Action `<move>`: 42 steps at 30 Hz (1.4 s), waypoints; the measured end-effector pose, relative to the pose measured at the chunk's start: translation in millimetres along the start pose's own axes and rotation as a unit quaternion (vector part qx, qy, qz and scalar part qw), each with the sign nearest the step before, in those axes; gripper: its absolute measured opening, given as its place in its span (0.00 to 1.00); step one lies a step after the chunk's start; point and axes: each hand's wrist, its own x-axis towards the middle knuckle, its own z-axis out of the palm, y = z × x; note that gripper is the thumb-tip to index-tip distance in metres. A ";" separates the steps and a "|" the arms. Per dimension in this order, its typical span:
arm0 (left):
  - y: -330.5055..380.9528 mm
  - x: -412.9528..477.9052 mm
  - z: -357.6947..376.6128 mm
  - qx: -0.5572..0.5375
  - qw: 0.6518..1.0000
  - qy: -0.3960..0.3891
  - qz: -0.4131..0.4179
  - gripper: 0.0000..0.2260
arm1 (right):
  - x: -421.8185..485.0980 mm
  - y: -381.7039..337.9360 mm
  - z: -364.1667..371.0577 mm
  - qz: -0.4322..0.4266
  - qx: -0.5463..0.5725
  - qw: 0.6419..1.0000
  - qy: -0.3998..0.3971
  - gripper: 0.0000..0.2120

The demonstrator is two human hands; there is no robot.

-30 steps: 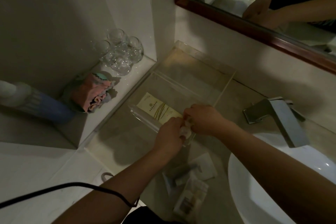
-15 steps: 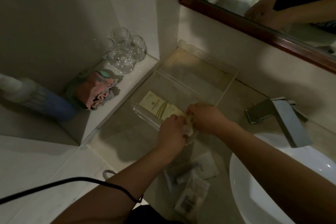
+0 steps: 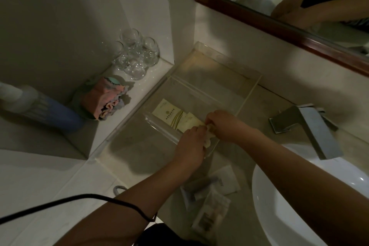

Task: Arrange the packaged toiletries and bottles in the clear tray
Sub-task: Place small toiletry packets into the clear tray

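A clear tray with a divider sits on the counter against the wall. In its near compartment lies a cream packet with gold lines, partly under a second pale packet. My left hand and my right hand meet at the tray's near right corner, both pinching a small pale packet; most of it is hidden by my fingers. Several more packaged toiletries lie loose on the counter below my hands.
A white basin and a metal faucet are on the right. A ledge on the left holds several glasses, folded cloths and a blue-and-white bottle. A wood-framed mirror hangs above. A black cable crosses my left forearm.
The view has shifted a little. My hands stay together at the tray's near right corner, and the second pale packet beside the cream one has come into view.
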 end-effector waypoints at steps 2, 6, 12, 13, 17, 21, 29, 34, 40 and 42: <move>0.1 -1.6 -1.3 -0.030 1.000 0.008 -0.005 0.20 | -0.8 -0.6 -4.7 -0.006 0.008 1.000 -0.008 0.16; -1.8 -4.0 -4.9 -0.050 0.998 0.021 -0.023 0.20 | -1.8 4.2 -10.3 -0.008 0.037 0.999 0.011 0.14; -12.4 -4.2 -4.1 -0.030 0.997 0.048 -0.042 0.20 | -2.1 8.6 -15.9 -0.014 0.049 0.998 0.033 0.13; -14.3 -3.5 -3.4 -0.030 0.997 0.055 -0.043 0.20 | -2.3 8.8 -15.6 -0.015 0.050 0.998 0.038 0.13; -17.4 -2.0 -3.1 -0.034 0.997 0.062 -0.043 0.20 | -3.1 3.1 -13.5 -0.029 0.001 1.000 0.005 0.17; -17.2 -0.6 -3.8 -0.039 0.996 0.060 -0.049 0.19 | -2.9 -6.1 -2.5 -0.051 -0.102 0.993 -0.013 0.22; -20.0 1.1 -6.8 -0.049 0.997 0.048 -0.048 0.18 | -8.4 -3.9 -18.6 0.015 0.136 0.990 0.030 0.12; -22.6 4.2 -8.1 -0.007 0.999 0.038 -0.018 0.20 | -14.9 -2.9 -23.4 0.086 0.446 0.889 -0.053 0.15; -29.9 8.8 -10.7 0.080 0.997 -0.017 0.013 0.25 | -7.5 -4.7 -29.6 0.030 0.279 0.958 -0.064 0.16; -31.8 8.7 -10.1 0.084 0.996 -0.023 0.015 0.26 | -3.1 -5.4 -31.2 0.014 0.207 0.977 -0.053 0.16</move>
